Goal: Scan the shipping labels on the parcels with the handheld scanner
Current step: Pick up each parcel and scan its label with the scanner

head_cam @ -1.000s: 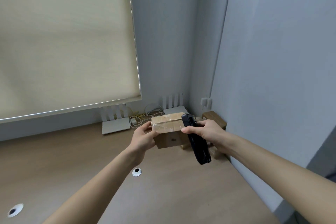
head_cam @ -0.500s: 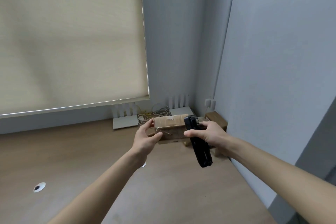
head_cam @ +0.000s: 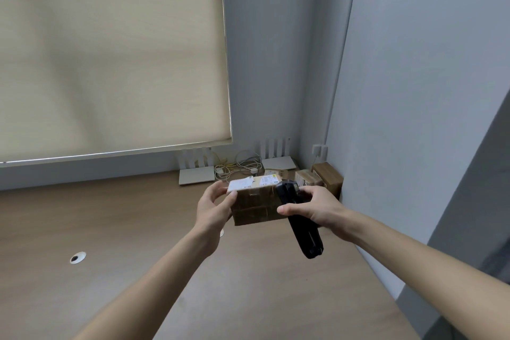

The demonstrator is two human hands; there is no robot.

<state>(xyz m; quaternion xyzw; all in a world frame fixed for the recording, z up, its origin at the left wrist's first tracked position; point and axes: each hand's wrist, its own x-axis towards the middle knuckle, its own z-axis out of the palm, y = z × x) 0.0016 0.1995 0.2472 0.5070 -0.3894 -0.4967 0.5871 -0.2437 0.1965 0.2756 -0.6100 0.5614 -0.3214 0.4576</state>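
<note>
A brown cardboard parcel (head_cam: 255, 205) with a white shipping label (head_cam: 240, 184) on its top is held above the wooden desk. My left hand (head_cam: 214, 205) grips the parcel's left end, thumb on the near face and fingers on top. My right hand (head_cam: 314, 208) grips a black handheld scanner (head_cam: 299, 222), whose head sits at the parcel's right end and whose handle points down toward me. Behind them, more brown parcels (head_cam: 327, 176) lie in the desk's back right corner against the wall.
Two white routers (head_cam: 196, 174) (head_cam: 277, 163) with upright antennas stand at the back of the desk (head_cam: 138, 270), with a tangle of cables (head_cam: 238, 167) between them. A round cable grommet (head_cam: 77, 257) sits at the left. A grey wall bounds the right side.
The parcel has been turned so that its white label now faces up. Both hands and the scanner stay close together at the parcel.
</note>
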